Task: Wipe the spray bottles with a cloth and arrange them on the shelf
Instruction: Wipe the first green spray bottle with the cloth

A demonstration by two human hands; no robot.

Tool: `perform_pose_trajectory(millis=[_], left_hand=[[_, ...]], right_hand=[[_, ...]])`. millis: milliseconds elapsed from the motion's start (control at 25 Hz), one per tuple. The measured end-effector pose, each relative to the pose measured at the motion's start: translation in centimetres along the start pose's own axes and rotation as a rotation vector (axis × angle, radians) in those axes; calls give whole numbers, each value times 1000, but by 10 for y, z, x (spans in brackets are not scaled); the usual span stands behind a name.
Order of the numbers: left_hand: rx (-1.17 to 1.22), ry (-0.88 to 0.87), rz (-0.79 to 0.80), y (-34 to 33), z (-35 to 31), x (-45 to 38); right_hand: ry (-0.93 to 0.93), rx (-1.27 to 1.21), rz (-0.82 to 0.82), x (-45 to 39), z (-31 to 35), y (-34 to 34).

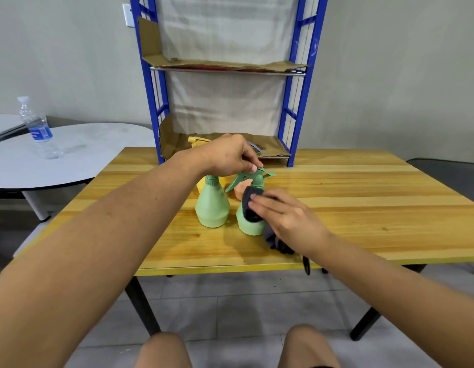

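Hands meet over two green spray bottles standing upright near the middle of the wooden bench (337,208). The left hand (228,155) reaches in from seven o'clock and pinches the trigger head of the right-hand green bottle (250,224) with its fingers (253,166) curled round the top. The right hand (286,216) comes in from four o'clock with fingers nearly straight and close together, pressing a dark cloth (250,205) against that bottle's neck and shoulder; the rest of the cloth trails off under the palm toward five o'clock and hangs past the bench edge.

Just beside it, at nine o'clock, stands the other green bottle (212,205), its head hidden behind the left hand. Whether the two bottles touch I cannot tell. Behind them, toward twelve o'clock, a yellow bottle (201,185) and an orange bottle (240,191) show only in part.

At the far edge of the bench stands the blue-framed shelf (294,115), its levels lined with brown cardboard (222,63). A yellow spray head (197,142) shows at the lower level, mostly hidden behind the left hand, so its exact place there is unclear.

At ten o'clock, well apart from the bench, a clear water bottle (35,126) stands on a round white table (84,155).
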State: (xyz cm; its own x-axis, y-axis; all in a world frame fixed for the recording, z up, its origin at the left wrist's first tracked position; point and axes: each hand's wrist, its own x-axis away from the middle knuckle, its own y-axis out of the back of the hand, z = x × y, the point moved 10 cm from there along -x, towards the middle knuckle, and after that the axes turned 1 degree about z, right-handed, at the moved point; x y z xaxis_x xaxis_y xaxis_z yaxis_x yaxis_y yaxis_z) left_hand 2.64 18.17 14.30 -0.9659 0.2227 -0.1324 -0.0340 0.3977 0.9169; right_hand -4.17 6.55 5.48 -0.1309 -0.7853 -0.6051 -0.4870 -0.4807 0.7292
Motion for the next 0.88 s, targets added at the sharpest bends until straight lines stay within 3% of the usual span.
perform_pose_trajectory(millis=[160, 400, 560, 640, 800, 880], left_hand=[[10, -1, 2, -1, -2, 1], [-25, -20, -7, 1, -4, 3], [6, -15, -2, 0, -1, 2], [9, -19, -7, -1, -1, 2], [18, -30, 2, 1, -1, 1], [42, -20, 21, -1, 1, -1]], right_hand=[[278, 97, 195, 19, 72, -38], [100, 117, 51, -26, 26, 3], [307, 115, 243, 16, 66, -32], [250, 100, 179, 9, 41, -14], [-37, 50, -45, -12, -25, 31], [-27, 47, -3, -3, -19, 16]])
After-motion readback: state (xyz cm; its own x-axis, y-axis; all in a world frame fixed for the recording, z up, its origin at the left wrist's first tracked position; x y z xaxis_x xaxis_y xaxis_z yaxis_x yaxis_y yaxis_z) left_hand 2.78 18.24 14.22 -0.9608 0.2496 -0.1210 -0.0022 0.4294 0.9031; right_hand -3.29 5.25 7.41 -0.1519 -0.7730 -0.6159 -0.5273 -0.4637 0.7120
